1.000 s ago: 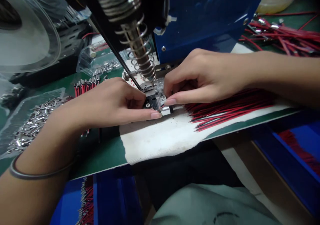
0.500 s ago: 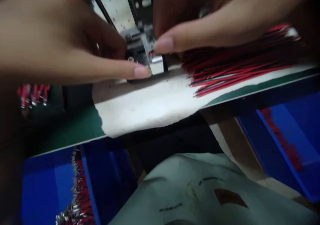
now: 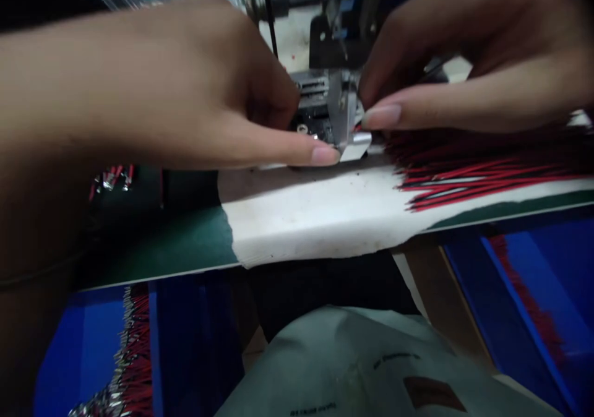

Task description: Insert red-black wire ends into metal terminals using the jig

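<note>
A small metal fixture (image 3: 341, 111) with a clear plate and a pale front block sits on the bench between my hands. My left hand (image 3: 232, 95) reaches in from the left, its fingers curled and its thumb tip against the fixture's front lower edge. Whatever its fingers may hold is hidden. At the fixture's right side, my right hand (image 3: 464, 64) pinches a thin red-and-black wire (image 3: 357, 127), of which only a short bit shows by the thumb tip. Below that hand lies a bundle of red and black wires (image 3: 468, 185), ends pointing left.
White paper (image 3: 306, 213) covers part of the green bench top (image 3: 185, 244). Several wire ends with metal tips (image 3: 114, 179) lie at left. Below the edge are a blue bin (image 3: 97, 343) with terminated wires (image 3: 137, 355) and another blue bin (image 3: 552, 281) at right.
The camera view has shifted, so the bench, fixture and both hands appear further right and a little lower. The hands keep much the same pose at the fixture.
</note>
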The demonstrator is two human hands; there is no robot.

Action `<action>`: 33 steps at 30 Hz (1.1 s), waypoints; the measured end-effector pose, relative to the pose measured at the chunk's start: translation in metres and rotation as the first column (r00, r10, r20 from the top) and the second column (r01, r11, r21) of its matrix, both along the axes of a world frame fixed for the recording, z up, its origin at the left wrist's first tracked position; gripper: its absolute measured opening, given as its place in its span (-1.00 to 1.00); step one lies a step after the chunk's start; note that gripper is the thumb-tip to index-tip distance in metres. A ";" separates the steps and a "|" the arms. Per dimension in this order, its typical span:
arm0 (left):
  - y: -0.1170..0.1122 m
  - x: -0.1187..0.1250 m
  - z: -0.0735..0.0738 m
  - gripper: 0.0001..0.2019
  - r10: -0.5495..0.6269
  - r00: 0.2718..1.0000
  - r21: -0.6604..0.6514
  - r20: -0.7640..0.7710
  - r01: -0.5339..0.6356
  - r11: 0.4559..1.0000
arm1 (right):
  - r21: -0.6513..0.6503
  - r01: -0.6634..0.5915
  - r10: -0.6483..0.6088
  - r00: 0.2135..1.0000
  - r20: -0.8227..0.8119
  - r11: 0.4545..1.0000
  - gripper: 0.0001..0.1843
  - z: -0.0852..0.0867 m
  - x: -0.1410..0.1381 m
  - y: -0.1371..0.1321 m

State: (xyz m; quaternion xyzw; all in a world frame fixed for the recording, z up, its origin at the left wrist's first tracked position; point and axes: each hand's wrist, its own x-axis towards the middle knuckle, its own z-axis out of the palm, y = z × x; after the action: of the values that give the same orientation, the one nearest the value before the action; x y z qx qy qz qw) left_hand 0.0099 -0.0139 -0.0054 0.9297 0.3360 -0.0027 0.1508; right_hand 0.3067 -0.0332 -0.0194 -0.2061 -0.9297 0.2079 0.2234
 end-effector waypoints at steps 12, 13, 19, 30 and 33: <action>-0.018 0.008 0.007 -0.34 -0.009 1.000 -0.153 -0.005 0.008 0.988 | 0.139 -0.074 0.068 0.997 0.047 0.988 -0.70 0.005 -0.004 -0.011; -0.017 0.008 0.007 -0.33 -0.012 1.000 -0.161 0.002 0.012 0.987 | 0.144 -0.085 0.081 0.996 0.029 0.986 -0.73 0.006 -0.002 -0.012; -0.018 0.009 0.008 -0.31 -0.005 1.000 -0.179 0.016 0.008 0.984 | 0.190 -0.109 0.111 0.994 0.001 0.976 -0.79 0.008 0.002 -0.017; -0.017 0.007 0.008 -0.32 0.032 0.999 -0.214 0.020 -0.027 0.977 | 0.262 -0.136 0.158 0.985 -0.063 0.955 -0.77 0.002 0.000 -0.012; -0.017 0.007 0.007 -0.32 0.015 0.999 -0.216 0.044 -0.006 0.976 | 0.275 -0.159 0.181 0.982 -0.056 0.948 -0.79 0.003 0.002 -0.014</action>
State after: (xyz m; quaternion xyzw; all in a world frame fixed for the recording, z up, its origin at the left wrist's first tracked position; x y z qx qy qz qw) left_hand 0.0167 -0.0314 0.0014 0.9059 0.3351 -0.0173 0.2584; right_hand 0.3086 -0.0469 -0.0167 -0.0845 -0.9539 0.1062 0.2677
